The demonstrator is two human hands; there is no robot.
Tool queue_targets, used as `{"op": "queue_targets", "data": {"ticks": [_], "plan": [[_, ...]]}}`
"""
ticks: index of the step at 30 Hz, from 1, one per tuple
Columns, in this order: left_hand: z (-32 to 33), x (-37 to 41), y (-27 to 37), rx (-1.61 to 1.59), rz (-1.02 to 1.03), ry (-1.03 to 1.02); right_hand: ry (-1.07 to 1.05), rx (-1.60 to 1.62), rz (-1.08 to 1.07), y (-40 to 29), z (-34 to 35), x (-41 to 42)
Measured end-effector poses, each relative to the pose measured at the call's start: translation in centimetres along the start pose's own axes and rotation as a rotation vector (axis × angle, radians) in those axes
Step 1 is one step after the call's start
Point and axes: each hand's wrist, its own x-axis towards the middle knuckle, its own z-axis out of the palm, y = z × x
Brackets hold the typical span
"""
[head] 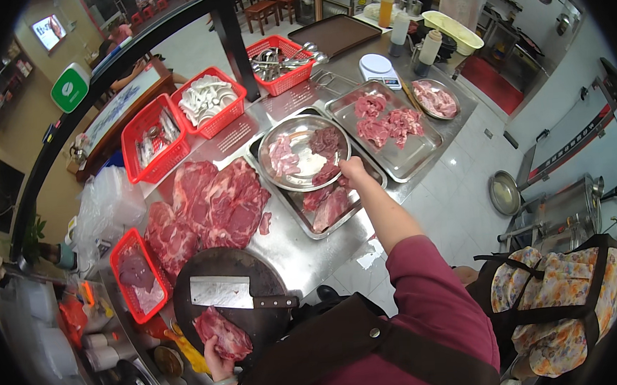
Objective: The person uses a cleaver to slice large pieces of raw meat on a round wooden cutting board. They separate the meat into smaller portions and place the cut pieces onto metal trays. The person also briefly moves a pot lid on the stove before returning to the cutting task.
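With its fingers around one end, my left hand (219,362) holds a chunk of raw red meat (223,333) at the lower edge of a round dark chopping board (260,263). A cleaver (221,292) lies flat on the board just above the meat, its handle pointing right. My right hand (351,172) grips the right rim of a round steel bowl (302,122), its fingers partly hidden. Pale and dark red meat pieces lie in the bowl, which rests over a steel tray (314,234) with larger meat pieces (331,211).
Large raw meat slabs (229,203) lie left of the tray. Red plastic baskets (146,174) line the counter's far side. Another steel tray (409,172) of meat and a kitchen scale (379,69) are beyond. A person in a floral top (555,304) is close at right.
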Motion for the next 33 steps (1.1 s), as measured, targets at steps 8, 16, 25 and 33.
{"op": "queue_targets", "data": {"ticks": [8, 16, 25, 33], "plan": [[-4.4, 0.2, -1.9, -0.105, 0.01, 0.088, 0.067, 0.028, -0.163, 0.2, 0.3, -0.8], [-2.1, -0.2, -1.7, -0.033, 0.051, 0.102, -0.088, 0.307, -0.168, -3.5, -0.4, -0.1], [-1.1, -0.3, -1.5, -0.036, 0.048, 0.124, -0.09, 0.468, -0.174, -7.8, 0.7, 4.1], [-2.1, 0.0, -1.7, -0.055, 0.041, 0.129, 0.065, 0.407, -0.144, -7.0, 3.0, 5.5]]}}
